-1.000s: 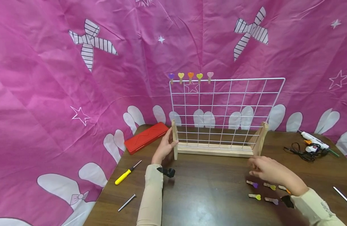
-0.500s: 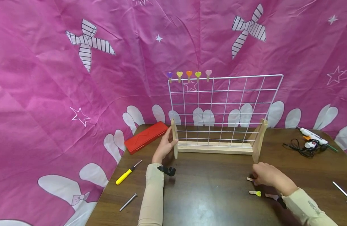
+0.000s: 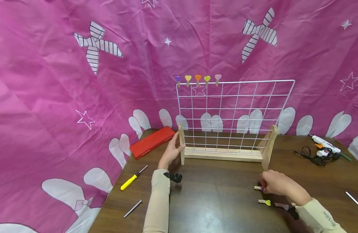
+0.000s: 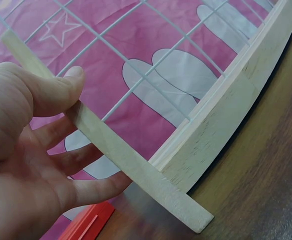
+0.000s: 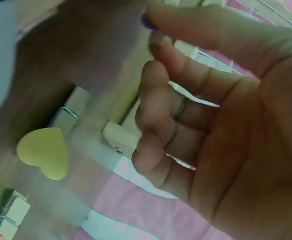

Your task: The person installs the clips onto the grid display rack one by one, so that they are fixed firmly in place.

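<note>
My left hand (image 3: 169, 154) grips the left wooden upright (image 4: 136, 160) of a white wire grid stand, its thumb on the near face and fingers behind. My right hand (image 3: 279, 185) is low over the table, pinching a small wooden clothespin (image 3: 257, 187) by its purple heart (image 5: 148, 21) between thumb and index finger. Near that hand lie a lime-heart clothespin (image 3: 264, 202) and a pink-heart one (image 3: 281, 206); in the right wrist view a yellow heart (image 5: 46, 152) shows. Several heart clothespins, such as the orange one (image 3: 197, 78), stand clipped along the grid's top bar (image 3: 254, 82), at its left half.
A red case (image 3: 151, 142) lies beyond my left hand. A yellow-handled screwdriver (image 3: 128, 183) and a metal bolt (image 3: 132, 208) rest at the left. At the right are a glue gun (image 3: 326, 144) with black cord and a thin white rod (image 3: 354, 201).
My right hand has come down and slightly nearer, from above the loose clothespins onto the purple-heart one, which its fingers now pinch. The left hand has stayed on the upright.
</note>
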Motion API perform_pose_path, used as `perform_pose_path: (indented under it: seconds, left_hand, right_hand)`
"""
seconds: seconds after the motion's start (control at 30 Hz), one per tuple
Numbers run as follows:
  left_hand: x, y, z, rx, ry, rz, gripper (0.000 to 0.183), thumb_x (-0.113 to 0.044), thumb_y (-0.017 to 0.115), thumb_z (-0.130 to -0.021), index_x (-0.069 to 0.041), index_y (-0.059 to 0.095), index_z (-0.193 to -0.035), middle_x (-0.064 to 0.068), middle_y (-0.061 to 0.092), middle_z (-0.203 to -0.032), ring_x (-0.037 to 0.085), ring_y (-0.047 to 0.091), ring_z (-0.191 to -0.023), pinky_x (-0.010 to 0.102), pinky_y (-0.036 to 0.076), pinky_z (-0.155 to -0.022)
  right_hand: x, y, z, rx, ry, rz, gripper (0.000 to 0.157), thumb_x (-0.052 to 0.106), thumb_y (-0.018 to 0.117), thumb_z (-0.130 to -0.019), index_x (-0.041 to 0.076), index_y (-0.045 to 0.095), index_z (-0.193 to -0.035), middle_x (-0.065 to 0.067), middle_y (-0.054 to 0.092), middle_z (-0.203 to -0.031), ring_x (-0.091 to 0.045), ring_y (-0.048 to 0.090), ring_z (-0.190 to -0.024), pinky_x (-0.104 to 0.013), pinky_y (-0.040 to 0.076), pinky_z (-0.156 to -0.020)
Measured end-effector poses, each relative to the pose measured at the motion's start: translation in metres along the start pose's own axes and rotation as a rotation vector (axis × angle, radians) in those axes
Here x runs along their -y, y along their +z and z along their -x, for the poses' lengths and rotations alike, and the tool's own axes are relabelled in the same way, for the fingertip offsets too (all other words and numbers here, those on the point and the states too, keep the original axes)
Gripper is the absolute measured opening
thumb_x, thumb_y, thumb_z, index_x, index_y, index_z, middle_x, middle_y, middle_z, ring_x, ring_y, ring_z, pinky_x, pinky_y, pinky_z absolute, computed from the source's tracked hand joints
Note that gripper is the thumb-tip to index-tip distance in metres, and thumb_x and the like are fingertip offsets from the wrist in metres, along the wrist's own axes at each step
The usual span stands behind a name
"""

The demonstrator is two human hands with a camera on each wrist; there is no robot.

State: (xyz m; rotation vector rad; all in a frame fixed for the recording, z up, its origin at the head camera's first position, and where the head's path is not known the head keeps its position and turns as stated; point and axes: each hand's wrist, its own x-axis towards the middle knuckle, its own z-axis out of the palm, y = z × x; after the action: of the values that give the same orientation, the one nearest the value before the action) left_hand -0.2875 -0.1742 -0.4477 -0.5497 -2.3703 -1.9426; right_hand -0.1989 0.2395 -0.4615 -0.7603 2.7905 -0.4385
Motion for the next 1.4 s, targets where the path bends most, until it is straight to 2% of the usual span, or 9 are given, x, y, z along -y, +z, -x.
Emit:
perform_pose_path:
  seconds: [0.13, 0.4, 0.47, 0.57, 0.67, 0.87, 1.03, 1.17, 1.4]
  left_hand:
    - [0.000, 0.001, -0.001, 0.009, -0.002, -0.003, 0.072, 0.006, 0.055, -0.088, -0.006, 0.016, -0.147, 0.020, 0.025, -0.148, 0.036, 0.028, -0.132, 0.048, 0.035, -0.099]
    - [-0.002, 0.001, -0.004, 0.010, 0.015, -0.005, 0.072, 0.006, 0.055, -0.088, -0.006, 0.016, -0.147, 0.019, 0.025, -0.148, 0.035, 0.028, -0.132, 0.048, 0.037, -0.098]
    - [-0.001, 0.000, -0.004, 0.015, 0.017, -0.012, 0.073, 0.006, 0.055, -0.087, -0.007, 0.016, -0.147, 0.020, 0.025, -0.148, 0.036, 0.029, -0.132, 0.048, 0.038, -0.097]
    - [0.009, -0.001, -0.008, 0.011, 0.017, -0.002, 0.073, 0.006, 0.055, -0.087, -0.008, 0.016, -0.148, 0.019, 0.025, -0.148, 0.037, 0.029, -0.132, 0.049, 0.038, -0.097]
    - [0.021, -0.001, -0.012, -0.015, 0.000, 0.008, 0.074, 0.005, 0.056, -0.087, -0.012, 0.018, -0.148, 0.016, 0.026, -0.148, 0.035, 0.030, -0.132, 0.049, 0.037, -0.097]
    - [0.028, 0.000, -0.013, -0.048, -0.013, -0.019, 0.073, 0.004, 0.057, -0.087, -0.013, 0.020, -0.147, 0.014, 0.029, -0.148, 0.033, 0.033, -0.131, 0.048, 0.037, -0.098]
    - [0.028, -0.001, -0.013, -0.048, -0.001, -0.020, 0.073, 0.004, 0.057, -0.087, -0.012, 0.020, -0.147, 0.015, 0.028, -0.147, 0.034, 0.033, -0.130, 0.048, 0.038, -0.097]
    - [0.028, -0.003, -0.013, -0.032, -0.015, -0.008, 0.074, 0.004, 0.058, -0.087, -0.012, 0.019, -0.148, 0.015, 0.027, -0.148, 0.034, 0.030, -0.132, 0.048, 0.036, -0.098]
    - [0.003, -0.001, -0.001, 0.010, 0.005, -0.031, 0.071, 0.004, 0.056, -0.088, -0.003, 0.017, -0.146, 0.023, 0.026, -0.146, 0.038, 0.030, -0.131, 0.049, 0.035, -0.099]
  right_hand:
    - [0.002, -0.009, 0.002, -0.048, -0.086, -0.048, 0.021, 0.014, 0.073, -0.074, 0.022, 0.054, -0.069, 0.012, 0.045, -0.063, -0.002, 0.039, -0.055, -0.022, 0.033, -0.046]
    - [0.014, -0.033, -0.003, -0.265, -0.280, -0.046, 0.016, 0.018, 0.072, -0.079, 0.026, 0.058, -0.076, 0.019, 0.045, -0.064, 0.003, 0.041, -0.056, -0.018, 0.036, -0.047]
    - [0.020, -0.040, -0.004, -0.325, -0.323, -0.026, 0.016, 0.016, 0.071, -0.081, 0.025, 0.058, -0.079, 0.020, 0.045, -0.066, 0.003, 0.041, -0.058, -0.017, 0.035, -0.049]
    - [0.031, -0.055, -0.008, -0.417, -0.378, 0.035, 0.019, 0.012, 0.070, -0.081, 0.025, 0.056, -0.083, 0.019, 0.045, -0.072, 0.004, 0.041, -0.060, -0.017, 0.036, -0.051]
    - [0.043, -0.075, -0.011, -0.466, -0.407, 0.124, 0.023, 0.008, 0.070, -0.080, 0.023, 0.054, -0.086, 0.018, 0.045, -0.077, 0.004, 0.040, -0.061, -0.018, 0.037, -0.052]
    - [0.068, -0.130, -0.016, -0.471, -0.432, 0.323, 0.023, 0.001, 0.066, -0.076, 0.020, 0.053, -0.082, 0.015, 0.047, -0.078, 0.003, 0.043, -0.060, -0.023, 0.038, -0.050]
    - [0.091, -0.179, -0.025, -0.460, -0.441, 0.410, 0.028, -0.004, 0.063, -0.071, 0.021, 0.052, -0.075, 0.015, 0.050, -0.071, -0.003, 0.048, -0.057, -0.026, 0.037, -0.046]
    - [0.112, -0.219, -0.030, -0.431, -0.403, 0.483, 0.027, -0.005, 0.060, -0.071, 0.019, 0.051, -0.071, 0.012, 0.050, -0.066, -0.010, 0.049, -0.055, -0.030, 0.039, -0.046]
    - [0.144, -0.275, -0.043, -0.418, -0.382, 0.581, 0.018, 0.000, 0.063, -0.076, 0.014, 0.054, -0.073, 0.005, 0.052, -0.066, -0.016, 0.050, -0.058, -0.035, 0.041, -0.048]
